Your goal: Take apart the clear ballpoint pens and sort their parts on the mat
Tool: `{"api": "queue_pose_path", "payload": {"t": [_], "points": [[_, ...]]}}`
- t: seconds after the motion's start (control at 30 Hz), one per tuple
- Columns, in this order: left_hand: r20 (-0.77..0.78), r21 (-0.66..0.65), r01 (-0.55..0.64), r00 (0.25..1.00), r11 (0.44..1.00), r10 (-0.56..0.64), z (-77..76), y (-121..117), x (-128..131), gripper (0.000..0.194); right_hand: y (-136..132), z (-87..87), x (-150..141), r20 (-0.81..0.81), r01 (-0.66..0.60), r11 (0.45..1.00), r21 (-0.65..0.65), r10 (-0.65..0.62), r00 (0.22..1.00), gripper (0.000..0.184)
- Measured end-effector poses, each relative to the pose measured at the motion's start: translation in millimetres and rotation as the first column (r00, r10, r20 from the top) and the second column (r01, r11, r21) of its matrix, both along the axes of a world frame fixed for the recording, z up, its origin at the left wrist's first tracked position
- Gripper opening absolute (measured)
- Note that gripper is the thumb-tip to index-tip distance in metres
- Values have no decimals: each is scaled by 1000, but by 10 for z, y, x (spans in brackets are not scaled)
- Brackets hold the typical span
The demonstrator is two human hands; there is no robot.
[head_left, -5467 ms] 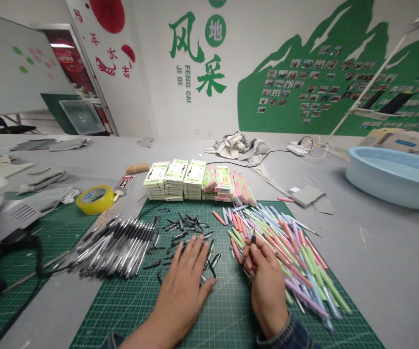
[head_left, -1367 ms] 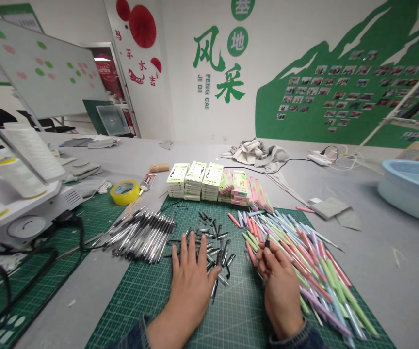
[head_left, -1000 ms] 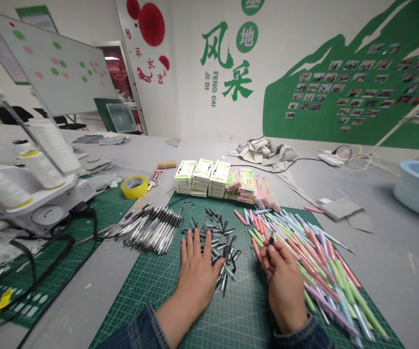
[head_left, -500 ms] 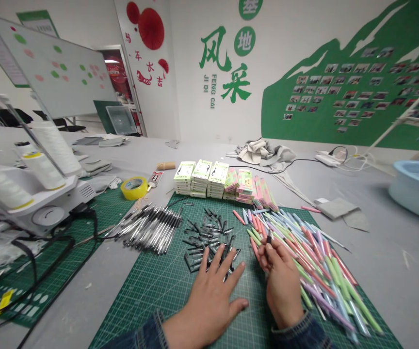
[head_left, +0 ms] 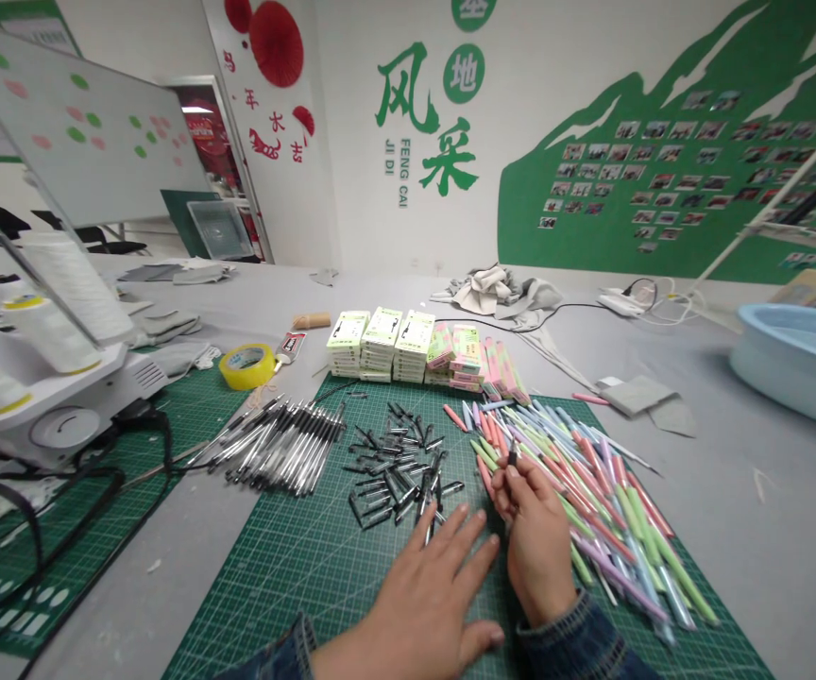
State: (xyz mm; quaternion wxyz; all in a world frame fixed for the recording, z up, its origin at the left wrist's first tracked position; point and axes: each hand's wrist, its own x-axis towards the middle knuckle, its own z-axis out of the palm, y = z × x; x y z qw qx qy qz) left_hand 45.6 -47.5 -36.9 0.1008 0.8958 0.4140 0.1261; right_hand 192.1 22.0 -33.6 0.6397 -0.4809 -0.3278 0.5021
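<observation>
My left hand [head_left: 426, 590] is open, fingers spread and palm down, low over the green cutting mat [head_left: 259, 590]. Its fingertips reach the near edge of a loose pile of black pen caps with clips [head_left: 386, 463]. To the right, my right hand [head_left: 539, 538] is closed in a pinch, and a small black pen piece with a pointed tip [head_left: 513, 455] sticks up from the fingers; its lower part is hidden. Beside that hand lies a spread of pastel pens [head_left: 592, 491] in pink, green, blue and purple. A heap of clear, black-gripped pens [head_left: 284, 449] lies left of the caps.
Stacked small green-and-white boxes [head_left: 382, 340] and pink boxes [head_left: 466, 351] stand behind the mat. Yellow tape [head_left: 247, 366] and a glue tube [head_left: 290, 348] lie at left. A machine with thread spools [head_left: 54, 397] stands far left, a blue basin [head_left: 797, 364] far right.
My left hand has slid from on top of the caps to the right and nearer me, uncovering the pile. My right hand still pinches the black piece. The camera view has swung sideways.
</observation>
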Motion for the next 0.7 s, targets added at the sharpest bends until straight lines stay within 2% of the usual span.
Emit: {"api": "queue_pose_path", "payload": {"t": [0.07,0.2,0.47,0.6,0.7], "points": [[12,-29,38,999,999,-38,-21,-11,5,74,3,6,1,-5,1,1000,4,-1,1000,15],[16,-49,18,1000,999,-17,-36,-1,-2,75,10,21,-6,-24,2,1000,-1,-2,1000,13],[22,-22,89,996,996,-89,-16,-26,-17,74,19,10,-3,-29,6,1000,4,-6,1000,15],[5,-2,124,992,992,-124,38,-58,-107,69,26,10,6,-15,8,1000,15,-7,1000,17],[-42,18,105,994,994,-105,71,-74,-222,68,29,20,4,4,8,1000,23,-8,1000,16]]}}
